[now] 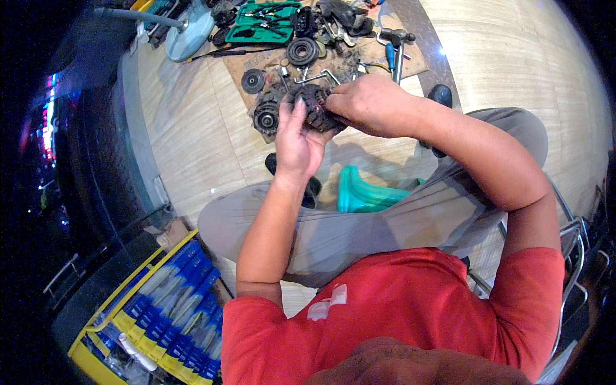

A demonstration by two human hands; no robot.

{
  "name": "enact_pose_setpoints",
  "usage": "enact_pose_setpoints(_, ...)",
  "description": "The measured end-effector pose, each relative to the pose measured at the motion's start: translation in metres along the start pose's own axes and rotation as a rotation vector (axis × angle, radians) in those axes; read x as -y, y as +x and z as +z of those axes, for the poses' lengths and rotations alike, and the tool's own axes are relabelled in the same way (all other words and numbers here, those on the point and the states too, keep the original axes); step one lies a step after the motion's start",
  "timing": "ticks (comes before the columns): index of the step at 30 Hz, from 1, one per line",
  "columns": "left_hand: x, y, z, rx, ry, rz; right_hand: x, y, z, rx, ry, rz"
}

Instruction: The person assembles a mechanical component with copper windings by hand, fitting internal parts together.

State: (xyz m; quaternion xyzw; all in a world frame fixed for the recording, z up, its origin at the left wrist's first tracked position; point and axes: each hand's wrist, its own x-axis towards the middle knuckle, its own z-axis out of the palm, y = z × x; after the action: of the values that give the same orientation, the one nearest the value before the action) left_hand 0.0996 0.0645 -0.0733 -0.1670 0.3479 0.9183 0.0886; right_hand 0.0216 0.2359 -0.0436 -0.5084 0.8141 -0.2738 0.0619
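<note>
My left hand (300, 146) holds up a dark, greasy round machine part (313, 102), with the thumb along its near left side and the other fingers around its underside. At the part's right edge, my right hand (372, 106) is closed with the fingers bent inward; what sits between the fingertips is hidden. Beside the left fingers lies a second blackened machine part (266, 119) with a round hub. Just beyond the hands are a small black pulley (253, 81), a larger ring-shaped pulley (302, 51) and a bent metal wrench (321, 77).
Brown cardboard (410, 61) lies under the parts. On it are a green tool case (260, 24), a hammer (396, 38) and a blue-handled screwdriver (389, 56). A teal plastic stool (369, 192) shows below my legs. To the left stands a yellow rack (96, 327) of blue packets.
</note>
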Motion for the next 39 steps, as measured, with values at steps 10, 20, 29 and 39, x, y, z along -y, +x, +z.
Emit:
enact_pose_setpoints(10,-0.009,0.002,-0.004,0.096,-0.087,0.083,0.009,-0.002,0.008,-0.13,0.329,0.358)
enact_pose_setpoints(20,-0.01,-0.001,-0.004,0.136,-0.029,0.123,0.016,0.001,0.008,0.003,1.152,0.886)
enact_pose_setpoints(29,-0.008,-0.002,0.0,0.139,0.025,0.171,0.018,-0.001,0.007,-0.031,1.47,0.94)
enact_pose_setpoints(39,-0.004,-0.004,0.0,0.119,0.148,0.213,0.012,-0.001,0.011,0.036,1.547,1.005)
